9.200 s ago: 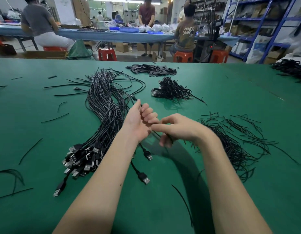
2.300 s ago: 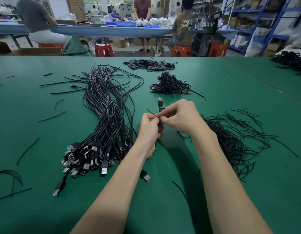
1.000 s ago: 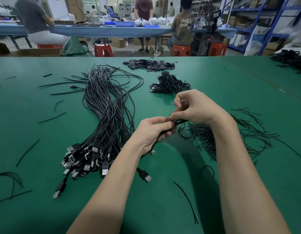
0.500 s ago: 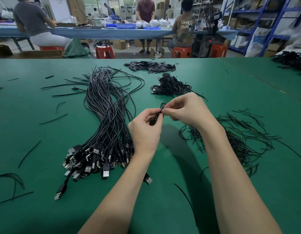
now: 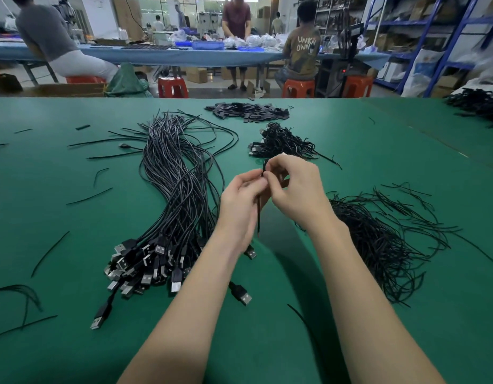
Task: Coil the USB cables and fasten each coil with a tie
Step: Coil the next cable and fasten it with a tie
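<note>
Above the middle of the green table (image 5: 350,314), my left hand (image 5: 241,202) grips a small coiled black USB cable (image 5: 265,169), mostly hidden in my fingers. My right hand (image 5: 293,187) pinches a thin black tie at the top of that coil; one tie end (image 5: 258,217) hangs down between my hands. A large bundle of loose USB cables (image 5: 179,195) lies to the left, its plugs (image 5: 145,267) toward me. Loose black ties (image 5: 378,231) are heaped at the right. Finished coils (image 5: 281,142) sit in a pile beyond my hands.
A heap of small black flat pieces (image 5: 248,110) lies at the far middle. Stray ties (image 5: 50,252) are scattered over the left side. Another dark cable pile (image 5: 478,103) is at the far right. People sit and stand at a blue table (image 5: 168,55) behind.
Both hands stay together on the coil and have shifted slightly. My right hand has turned at the coil's top, and a tie end now hangs straight down between the hands.
</note>
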A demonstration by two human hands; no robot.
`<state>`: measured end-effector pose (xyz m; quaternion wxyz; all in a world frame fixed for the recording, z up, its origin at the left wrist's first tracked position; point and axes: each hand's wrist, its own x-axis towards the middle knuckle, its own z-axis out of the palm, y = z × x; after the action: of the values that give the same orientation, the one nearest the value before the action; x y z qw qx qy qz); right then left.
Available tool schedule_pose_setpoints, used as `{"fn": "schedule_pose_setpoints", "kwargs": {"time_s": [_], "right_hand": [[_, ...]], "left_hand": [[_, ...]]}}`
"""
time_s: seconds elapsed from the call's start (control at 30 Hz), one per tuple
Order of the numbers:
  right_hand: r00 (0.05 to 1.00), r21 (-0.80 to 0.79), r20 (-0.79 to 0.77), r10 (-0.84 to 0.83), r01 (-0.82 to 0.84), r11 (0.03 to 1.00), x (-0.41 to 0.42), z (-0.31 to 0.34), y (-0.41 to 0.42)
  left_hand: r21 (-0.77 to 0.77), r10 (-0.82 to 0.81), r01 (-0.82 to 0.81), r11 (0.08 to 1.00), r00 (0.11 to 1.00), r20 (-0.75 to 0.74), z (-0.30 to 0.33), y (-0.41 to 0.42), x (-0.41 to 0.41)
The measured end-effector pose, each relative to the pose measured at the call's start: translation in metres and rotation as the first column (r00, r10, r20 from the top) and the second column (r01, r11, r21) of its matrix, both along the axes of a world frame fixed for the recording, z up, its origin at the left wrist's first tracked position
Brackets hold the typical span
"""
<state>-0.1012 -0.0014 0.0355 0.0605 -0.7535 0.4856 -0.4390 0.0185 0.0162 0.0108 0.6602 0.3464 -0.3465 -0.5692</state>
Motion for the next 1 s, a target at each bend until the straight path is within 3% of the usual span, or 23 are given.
{"fn": "schedule_pose_setpoints", "kwargs": {"time_s": [0.03,0.1,0.2,0.37,0.47,0.53,0.6,0.67,0.73,0.77,0.8,0.83,0.87,0.9,0.93,0.97,1.0], "right_hand": [[1.000,-0.031,0.011,0.027,-0.027,0.999,-0.001,-0.003,0.000],[0.995,-0.070,0.036,0.096,-0.093,0.993,-0.003,-0.006,0.001],[0.984,-0.056,0.057,0.170,-0.167,0.984,-0.001,-0.007,0.002],[0.982,0.049,0.104,0.156,-0.162,0.986,0.001,-0.002,0.005],[0.985,0.106,0.150,0.081,-0.097,0.990,0.005,0.003,0.008],[0.960,0.233,0.278,-0.039,-0.028,0.972,0.011,0.006,0.008],[0.806,0.462,0.574,-0.144,-0.173,0.870,0.012,0.011,0.006],[0.530,0.577,0.793,-0.300,-0.496,0.649,0.009,0.015,0.009],[0.225,0.448,0.852,-0.473,-0.780,0.436,0.006,0.014,0.011],[0.104,0.346,0.848,-0.519,-0.852,0.394,0.007,0.011,0.012],[0.064,0.292,0.858,-0.509,-0.877,0.382,0.008,0.009,0.012],[0.140,0.331,0.892,-0.430,-0.851,0.408,0.010,0.008,0.012],[0.326,0.433,0.900,-0.290,-0.748,0.503,0.010,0.007,0.010],[0.573,0.493,0.811,-0.120,-0.559,0.667,0.010,0.007,0.009],[0.786,0.428,0.618,0.003,-0.339,0.838,0.008,0.005,0.008],[0.911,0.282,0.407,0.072,-0.200,0.938,0.005,0.002,0.006],[0.960,0.158,0.252,0.122,-0.165,0.974,0.003,0.000,0.005]], "left_hand": [[0.077,-0.107,0.125,0.989,0.971,-0.213,0.005,0.000,0.004],[0.150,-0.199,0.270,0.951,0.907,-0.371,0.010,-0.001,0.013],[0.208,-0.212,0.328,0.921,0.873,-0.438,0.011,-0.001,0.022],[0.299,-0.171,0.356,0.885,0.847,-0.503,0.009,0.001,0.021],[0.281,-0.165,0.335,0.899,0.856,-0.490,0.006,0.001,0.016],[0.255,-0.154,0.276,0.927,0.898,-0.413,0.004,-0.001,0.012],[0.164,-0.105,0.171,0.971,0.930,-0.351,0.000,-0.002,0.008],[0.049,-0.030,0.043,0.998,0.972,-0.233,-0.001,0.000,0.007],[-0.057,0.022,-0.027,0.998,0.996,-0.090,0.000,0.002,0.006],[-0.077,0.041,-0.045,0.996,0.997,-0.061,0.001,0.002,0.007],[-0.055,0.043,-0.048,0.997,0.995,-0.087,0.004,0.002,0.007],[-0.007,0.026,-0.027,1.000,0.988,-0.151,0.008,0.001,0.007],[0.048,-0.003,0.013,0.999,0.976,-0.217,0.010,-0.001,0.008],[0.102,-0.026,0.056,0.993,0.961,-0.276,0.013,-0.002,0.011],[0.150,-0.037,0.089,0.985,0.947,-0.319,0.016,-0.003,0.013],[0.185,-0.043,0.116,0.976,0.933,-0.358,0.017,-0.004,0.014],[0.207,-0.047,0.139,0.968,0.918,-0.394,0.018,-0.003,0.014]]}}
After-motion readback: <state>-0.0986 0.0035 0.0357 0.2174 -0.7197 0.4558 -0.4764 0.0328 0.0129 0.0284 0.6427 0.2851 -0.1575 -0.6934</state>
